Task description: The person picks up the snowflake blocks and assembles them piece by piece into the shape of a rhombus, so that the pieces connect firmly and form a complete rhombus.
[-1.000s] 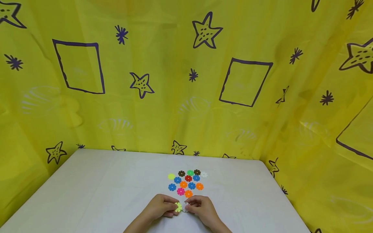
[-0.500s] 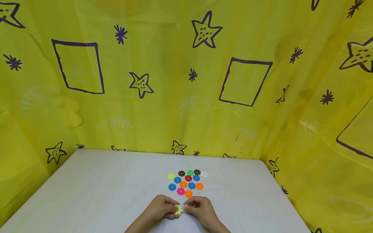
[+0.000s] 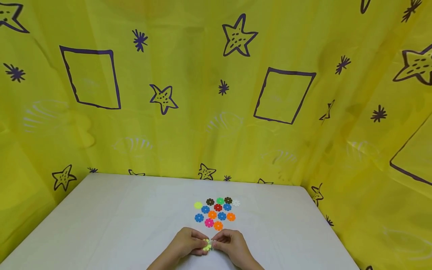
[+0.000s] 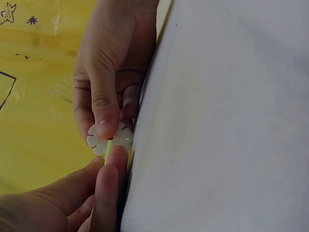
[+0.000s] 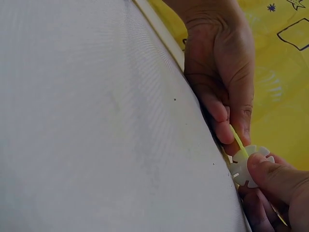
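Low in the middle of the head view, my left hand (image 3: pixel 185 243) pinches a yellow notched disc (image 3: pixel 207 246) between thumb and fingers. Facing it, my right hand (image 3: pixel 234 246) pinches a white notched disc (image 5: pixel 239 170) by its face. Both wrist views show the yellow disc edge-on, standing crosswise to the white one. Its edge meets the white disc at the rim; fingertips partly cover the joint, so how deep it sits cannot be told.
Beyond the hands, several flat notched discs lie on the white table (image 3: pixel 135 217), among them a pink disc (image 3: pixel 209 222), an orange disc (image 3: pixel 218 225) and a red disc (image 3: pixel 218 207). A yellow patterned curtain (image 3: pixel 189 142) surrounds the table's back and sides.
Both hands have come slightly closer together and a little nearer the body. The gap between the yellow and white discs has closed. The discs on the table have stayed put.
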`<state>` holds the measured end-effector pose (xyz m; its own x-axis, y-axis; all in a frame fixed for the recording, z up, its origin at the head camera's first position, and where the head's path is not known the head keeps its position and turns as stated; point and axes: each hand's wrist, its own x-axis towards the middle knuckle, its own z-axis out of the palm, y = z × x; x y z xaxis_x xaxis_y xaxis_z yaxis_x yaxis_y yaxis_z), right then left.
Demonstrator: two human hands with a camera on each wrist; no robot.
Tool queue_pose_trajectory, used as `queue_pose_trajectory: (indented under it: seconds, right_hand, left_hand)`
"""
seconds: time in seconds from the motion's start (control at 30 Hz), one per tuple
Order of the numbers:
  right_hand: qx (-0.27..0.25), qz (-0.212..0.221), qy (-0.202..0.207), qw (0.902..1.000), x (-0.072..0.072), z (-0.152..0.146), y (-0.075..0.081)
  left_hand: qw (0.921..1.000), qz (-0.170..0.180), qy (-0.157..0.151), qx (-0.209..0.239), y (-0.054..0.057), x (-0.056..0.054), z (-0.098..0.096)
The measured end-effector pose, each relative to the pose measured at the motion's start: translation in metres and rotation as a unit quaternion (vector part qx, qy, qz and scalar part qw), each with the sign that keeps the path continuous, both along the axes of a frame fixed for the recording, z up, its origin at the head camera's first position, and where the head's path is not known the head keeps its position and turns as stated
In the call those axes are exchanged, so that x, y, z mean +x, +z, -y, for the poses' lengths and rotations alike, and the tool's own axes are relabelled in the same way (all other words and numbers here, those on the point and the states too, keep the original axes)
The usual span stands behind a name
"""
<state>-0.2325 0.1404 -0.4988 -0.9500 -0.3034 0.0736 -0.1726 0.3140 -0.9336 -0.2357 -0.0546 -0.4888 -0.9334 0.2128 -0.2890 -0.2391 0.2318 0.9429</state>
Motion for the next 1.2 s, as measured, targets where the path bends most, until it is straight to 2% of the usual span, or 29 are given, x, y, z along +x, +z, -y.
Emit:
queue_pose_trajectory:
  seconds: [0.43, 0.63, 0.97, 1.2]
  right_hand:
    - [-0.014, 0.014, 0.004, 0.9998, -0.002, 0.001, 0.0]
    - [-0.003, 0.015, 0.002, 0.9999, -0.004, 0.001, -0.002]
    - [-0.037, 0.019, 0.011, 0.9991, -0.001, -0.001, 0.003]
    - [-0.033, 0.027, 0.006, 0.9991, -0.002, -0.004, 0.002]
  left_hand:
    - [0.9994, -0.009, -0.03, 0.015, 0.001, -0.002, 0.008]
    - [0.9993, -0.004, -0.032, 0.017, 0.001, -0.002, 0.009]
    - [0.9995, 0.001, -0.028, 0.016, 0.002, -0.001, 0.01]
    - [0.9993, 0.007, -0.032, 0.019, 0.002, -0.001, 0.013]
